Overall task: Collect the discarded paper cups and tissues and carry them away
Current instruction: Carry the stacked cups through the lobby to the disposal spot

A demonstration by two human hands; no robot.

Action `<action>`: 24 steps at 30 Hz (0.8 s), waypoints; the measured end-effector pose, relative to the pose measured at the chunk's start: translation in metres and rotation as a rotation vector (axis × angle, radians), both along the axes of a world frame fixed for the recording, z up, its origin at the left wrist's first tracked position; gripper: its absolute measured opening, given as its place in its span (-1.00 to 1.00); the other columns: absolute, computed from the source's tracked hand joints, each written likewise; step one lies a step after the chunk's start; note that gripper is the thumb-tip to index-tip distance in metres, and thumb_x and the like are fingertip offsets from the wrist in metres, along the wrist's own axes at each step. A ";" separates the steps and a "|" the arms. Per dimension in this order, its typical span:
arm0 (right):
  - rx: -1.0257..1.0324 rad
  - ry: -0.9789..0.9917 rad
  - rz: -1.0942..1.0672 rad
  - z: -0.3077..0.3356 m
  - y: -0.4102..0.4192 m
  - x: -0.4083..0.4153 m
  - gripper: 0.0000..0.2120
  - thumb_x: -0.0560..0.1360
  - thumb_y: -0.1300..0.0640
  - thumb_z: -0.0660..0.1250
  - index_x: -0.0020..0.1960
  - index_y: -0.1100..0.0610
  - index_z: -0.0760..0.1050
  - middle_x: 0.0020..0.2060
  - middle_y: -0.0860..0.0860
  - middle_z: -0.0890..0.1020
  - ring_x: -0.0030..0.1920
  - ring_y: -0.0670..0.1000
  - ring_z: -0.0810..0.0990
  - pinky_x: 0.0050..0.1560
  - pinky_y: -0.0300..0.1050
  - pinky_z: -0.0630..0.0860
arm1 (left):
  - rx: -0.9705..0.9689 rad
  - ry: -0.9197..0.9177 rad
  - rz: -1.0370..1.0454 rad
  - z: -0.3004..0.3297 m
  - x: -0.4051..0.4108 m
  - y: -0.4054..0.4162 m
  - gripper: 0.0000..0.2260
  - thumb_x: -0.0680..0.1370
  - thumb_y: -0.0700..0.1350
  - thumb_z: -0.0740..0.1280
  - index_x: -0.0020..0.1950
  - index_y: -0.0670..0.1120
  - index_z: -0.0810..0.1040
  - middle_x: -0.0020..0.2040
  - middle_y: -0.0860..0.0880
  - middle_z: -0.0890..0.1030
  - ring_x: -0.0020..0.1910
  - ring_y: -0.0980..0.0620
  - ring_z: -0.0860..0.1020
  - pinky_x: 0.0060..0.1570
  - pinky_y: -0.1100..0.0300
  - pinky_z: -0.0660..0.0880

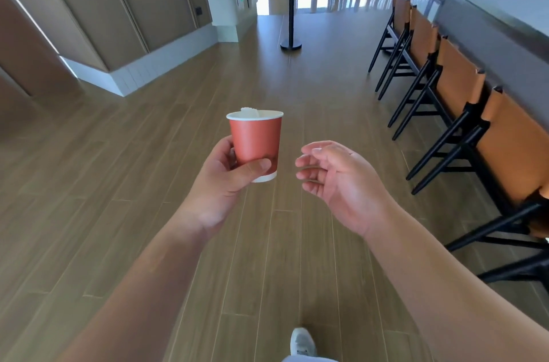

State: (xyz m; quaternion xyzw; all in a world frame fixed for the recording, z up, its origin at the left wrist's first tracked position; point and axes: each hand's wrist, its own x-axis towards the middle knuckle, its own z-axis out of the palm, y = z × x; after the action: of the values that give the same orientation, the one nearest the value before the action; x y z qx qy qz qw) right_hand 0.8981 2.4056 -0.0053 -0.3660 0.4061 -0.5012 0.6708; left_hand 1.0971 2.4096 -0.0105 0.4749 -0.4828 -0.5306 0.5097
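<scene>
A red paper cup (256, 139) with a white rim stands upright in the air at the middle of the view. My left hand (225, 180) grips it near its base, thumb across the front. A bit of white tissue (249, 113) pokes above the cup's rim. My right hand (332, 177) hovers just right of the cup, palm turned toward it, fingers loosely curved, holding nothing and not touching the cup.
Wooden plank floor (166, 154) stretches ahead. A row of black-legged stools with tan backs (457, 85) lines a counter (505, 23) on the right. A black belt-barrier post (291, 17) stands ahead. Panelled wall (124, 5) on the left. My white shoe (302, 342) shows below.
</scene>
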 end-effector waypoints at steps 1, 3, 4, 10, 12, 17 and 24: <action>-0.009 0.000 -0.003 0.003 -0.018 -0.003 -0.82 0.37 0.12 0.33 -0.05 0.14 0.59 -0.19 0.08 0.66 -0.23 0.02 0.62 -0.19 -0.13 0.53 | -0.010 0.001 0.002 0.003 -0.003 -0.016 -0.37 0.25 0.00 0.56 0.29 -0.11 0.54 0.05 -0.06 0.66 0.04 0.00 0.65 0.05 0.15 0.60; -0.019 -0.002 -0.013 0.008 -0.048 -0.008 -0.81 0.36 0.11 0.34 -0.05 0.14 0.59 -0.19 0.08 0.65 -0.23 0.02 0.62 -0.20 -0.14 0.54 | -0.023 -0.004 -0.003 0.006 -0.008 -0.044 -0.33 0.23 0.03 0.55 0.30 -0.14 0.53 0.04 -0.05 0.65 0.03 0.01 0.63 0.04 0.15 0.58; -0.018 -0.007 -0.014 0.009 -0.061 -0.009 -0.80 0.35 0.11 0.35 -0.05 0.14 0.59 -0.19 0.08 0.66 -0.23 0.02 0.62 -0.20 -0.14 0.54 | -0.021 -0.007 -0.004 0.007 -0.009 -0.056 -0.32 0.23 0.04 0.55 0.30 -0.14 0.53 0.04 -0.05 0.65 0.02 0.01 0.63 0.02 0.16 0.56; -0.002 -0.011 0.024 0.000 -0.132 -0.006 -0.80 0.36 0.11 0.36 -0.04 0.14 0.59 -0.18 0.08 0.67 -0.21 0.02 0.62 -0.19 -0.13 0.55 | -0.001 0.007 0.032 0.004 -0.001 -0.131 -0.32 0.23 0.02 0.55 0.31 -0.15 0.53 0.08 -0.10 0.66 0.09 -0.06 0.63 0.27 -0.08 0.52; 0.010 -0.001 0.017 -0.005 -0.157 -0.001 -0.80 0.36 0.11 0.35 -0.03 0.14 0.59 -0.19 0.07 0.67 -0.21 0.02 0.62 -0.19 -0.13 0.55 | 0.009 0.001 0.022 -0.001 0.003 -0.155 -0.33 0.23 0.02 0.55 0.30 -0.13 0.53 0.06 -0.08 0.66 0.08 -0.04 0.64 0.27 -0.08 0.53; 0.026 0.014 0.013 -0.016 -0.230 0.026 -0.81 0.37 0.12 0.35 -0.04 0.14 0.60 -0.19 0.08 0.67 -0.22 0.02 0.62 -0.20 -0.14 0.54 | 0.025 0.031 0.031 -0.015 0.029 -0.228 -0.34 0.22 0.02 0.54 0.28 -0.13 0.53 0.07 -0.10 0.66 0.10 -0.08 0.64 0.28 -0.11 0.53; 0.050 0.079 -0.036 -0.023 -0.365 0.086 -0.86 0.41 0.14 0.34 -0.06 0.14 0.60 -0.20 0.08 0.66 -0.24 0.02 0.61 -0.21 -0.13 0.53 | -0.004 0.040 -0.002 -0.029 0.086 -0.371 -0.52 0.33 -0.14 0.51 0.24 -0.05 0.54 0.04 -0.05 0.65 -0.02 0.11 0.64 -0.06 0.33 0.56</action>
State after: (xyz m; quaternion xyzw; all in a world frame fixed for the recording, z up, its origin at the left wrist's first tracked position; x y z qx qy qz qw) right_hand 0.9843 2.0405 -0.0279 -0.3613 0.4510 -0.4880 0.6542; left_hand 1.1830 2.0389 -0.0400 0.4628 -0.4739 -0.5395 0.5198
